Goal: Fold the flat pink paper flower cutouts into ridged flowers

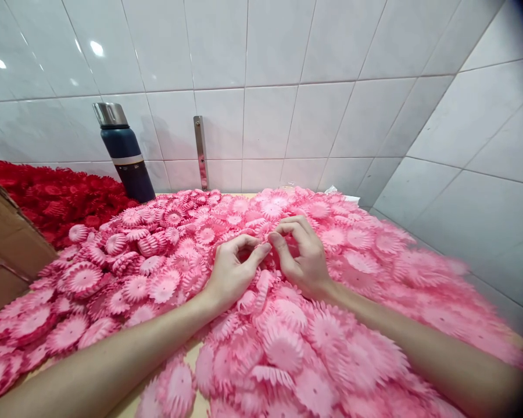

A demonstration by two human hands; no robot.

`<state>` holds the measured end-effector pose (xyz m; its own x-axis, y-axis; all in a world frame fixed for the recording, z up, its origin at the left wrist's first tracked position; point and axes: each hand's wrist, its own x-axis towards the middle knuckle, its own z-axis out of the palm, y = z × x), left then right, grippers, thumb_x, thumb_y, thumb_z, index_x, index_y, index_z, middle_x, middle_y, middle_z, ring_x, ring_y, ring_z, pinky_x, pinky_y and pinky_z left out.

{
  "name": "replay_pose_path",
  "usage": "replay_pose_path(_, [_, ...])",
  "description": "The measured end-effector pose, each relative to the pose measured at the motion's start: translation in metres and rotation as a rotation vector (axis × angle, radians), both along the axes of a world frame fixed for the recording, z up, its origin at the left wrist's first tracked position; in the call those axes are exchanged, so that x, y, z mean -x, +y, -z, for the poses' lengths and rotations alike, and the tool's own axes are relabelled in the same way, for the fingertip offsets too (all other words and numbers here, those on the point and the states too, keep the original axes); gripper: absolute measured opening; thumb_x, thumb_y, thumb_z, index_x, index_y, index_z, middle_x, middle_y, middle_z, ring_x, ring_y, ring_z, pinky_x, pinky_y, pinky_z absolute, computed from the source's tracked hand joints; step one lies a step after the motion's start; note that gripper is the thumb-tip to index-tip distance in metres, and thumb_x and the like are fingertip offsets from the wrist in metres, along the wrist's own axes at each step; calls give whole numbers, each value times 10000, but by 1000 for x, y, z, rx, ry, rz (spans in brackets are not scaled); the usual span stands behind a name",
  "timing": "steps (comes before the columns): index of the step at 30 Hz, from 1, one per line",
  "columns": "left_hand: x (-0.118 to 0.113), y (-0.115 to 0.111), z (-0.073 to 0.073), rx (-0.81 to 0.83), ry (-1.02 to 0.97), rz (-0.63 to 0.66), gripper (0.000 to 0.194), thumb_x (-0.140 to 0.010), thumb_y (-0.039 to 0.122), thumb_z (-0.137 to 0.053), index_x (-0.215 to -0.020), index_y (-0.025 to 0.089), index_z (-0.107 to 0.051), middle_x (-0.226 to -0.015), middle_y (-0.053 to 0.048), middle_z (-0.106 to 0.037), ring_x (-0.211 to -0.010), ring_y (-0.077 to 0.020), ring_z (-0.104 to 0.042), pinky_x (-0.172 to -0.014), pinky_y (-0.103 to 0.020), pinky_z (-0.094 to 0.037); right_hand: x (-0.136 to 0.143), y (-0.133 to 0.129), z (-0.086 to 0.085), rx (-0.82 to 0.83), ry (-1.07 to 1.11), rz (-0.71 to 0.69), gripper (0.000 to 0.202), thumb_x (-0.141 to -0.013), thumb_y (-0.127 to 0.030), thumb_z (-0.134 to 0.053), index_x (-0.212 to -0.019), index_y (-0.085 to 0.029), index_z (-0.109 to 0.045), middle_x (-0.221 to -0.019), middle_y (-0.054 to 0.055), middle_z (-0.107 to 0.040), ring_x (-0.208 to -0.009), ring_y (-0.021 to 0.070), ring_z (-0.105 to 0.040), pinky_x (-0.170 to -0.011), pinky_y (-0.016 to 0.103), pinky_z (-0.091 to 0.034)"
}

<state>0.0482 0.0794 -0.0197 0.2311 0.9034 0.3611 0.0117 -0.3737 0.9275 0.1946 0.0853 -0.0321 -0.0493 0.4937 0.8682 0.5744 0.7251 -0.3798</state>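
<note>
My left hand (235, 267) and my right hand (303, 255) meet over a heap of pink fabric flower pieces (283, 348). Thumb and fingertips of each hand are pinched together, almost touching the other hand's. Whatever lies between the fingertips is too small and covered to make out. The pieces are round with fringed, curled edges, and many have a small hole in the middle. Those on the left (87, 278) are curled and darker pink at the rim; those on the right (440, 319) lie flatter and paler.
A dark blue bottle (128, 159) with a steel cap stands at the back left. Beside it are red flower pieces (61, 197) and a cardboard box (13, 244). A metal strip (200, 151) rests against the white tiled wall (274, 122). Bits of yellowish tabletop (196, 357) show through.
</note>
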Motion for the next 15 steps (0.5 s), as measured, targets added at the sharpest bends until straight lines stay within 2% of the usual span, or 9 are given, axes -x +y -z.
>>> replay_pose_path(4, [0, -2, -2, -17, 57, 25, 230, -810, 327, -614, -674, 147, -570, -656, 6, -543, -611, -109, -473, -593, -231, -395, 0, 2, -1, 8, 65, 48, 103, -903, -181, -478, -803, -206, -476, -809, 39, -506, -792, 185, -505, -706, 353, -445])
replay_pose_path(8, [2, -4, -4, 36, 19, 57, 209, -802, 280, -598, -644, 157, -539, -634, 21, -510, -597, -104, -441, -583, -232, -365, -1, 4, 0, 13, 128, 107, 112, -924, -212, -454, -813, -213, -461, -796, 29, -491, -759, 175, -486, -681, 332, -425])
replay_pose_path(11, [3, -4, -5, 82, -51, -4, 255, -776, 210, -550, -548, 171, -442, -547, 44, -410, -530, -96, -369, -527, -235, -314, -4, 4, 0, 90, 247, 176, 117, -944, -261, -427, -837, -217, -443, -755, 10, -460, -673, 158, -452, -624, 316, -403])
replay_pose_path(13, [4, -3, -5, 91, -87, -55, 277, -763, 192, -526, -520, 177, -393, -522, 49, -373, -512, -95, -346, -518, -237, -305, -5, 4, 0, 114, 276, 155, 137, -951, -279, -409, -835, -214, -444, -740, 5, -450, -655, 153, -441, -616, 315, -398])
replay_pose_path(15, [3, -3, -5, 83, -81, -56, 250, -766, 207, -537, -542, 175, -432, -544, 43, -427, -540, -100, -389, -545, -235, -332, -6, 2, -1, 80, 216, 58, 137, -947, -286, -404, -854, -208, -469, -777, 22, -482, -718, 166, -476, -667, 337, -419])
